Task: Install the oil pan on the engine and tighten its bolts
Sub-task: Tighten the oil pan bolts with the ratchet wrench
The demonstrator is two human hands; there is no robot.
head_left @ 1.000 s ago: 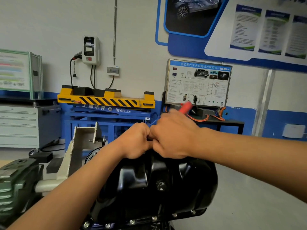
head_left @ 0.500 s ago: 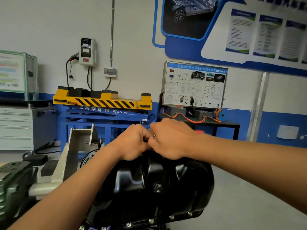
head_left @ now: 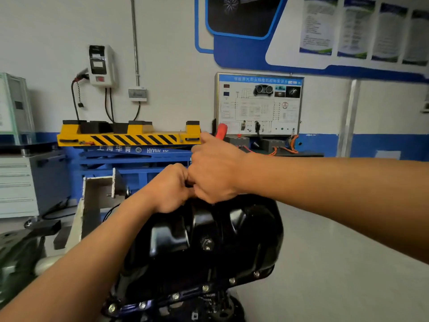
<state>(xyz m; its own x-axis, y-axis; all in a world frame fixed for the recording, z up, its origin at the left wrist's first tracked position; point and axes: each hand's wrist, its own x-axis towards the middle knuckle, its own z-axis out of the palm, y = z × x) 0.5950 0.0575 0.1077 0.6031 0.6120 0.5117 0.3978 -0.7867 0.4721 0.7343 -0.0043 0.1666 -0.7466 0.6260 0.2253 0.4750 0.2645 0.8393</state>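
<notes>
At 10 o'clock, against the wall, a yellow lift (head_left: pixel 128 138); under it at 9, a grey bracket (head_left: pixel 98 194). Dead centre, the left hand (head_left: pixel 170 189), fingers (head_left: pixel 182 178) curled tight at the far rim of the black pan (head_left: pixel 209 240), with no telling what lies inside them; knuckle to knuckle with it toward 1 o'clock, the right hand (head_left: pixel 217 170), fisted round a red handle (head_left: pixel 221 130) poking out toward 12. Below both hands, from centre down to 5 o'clock, the pan lying hump-up, with bolts (head_left: pixel 175 296) in a row along its near flange at 6.
</notes>
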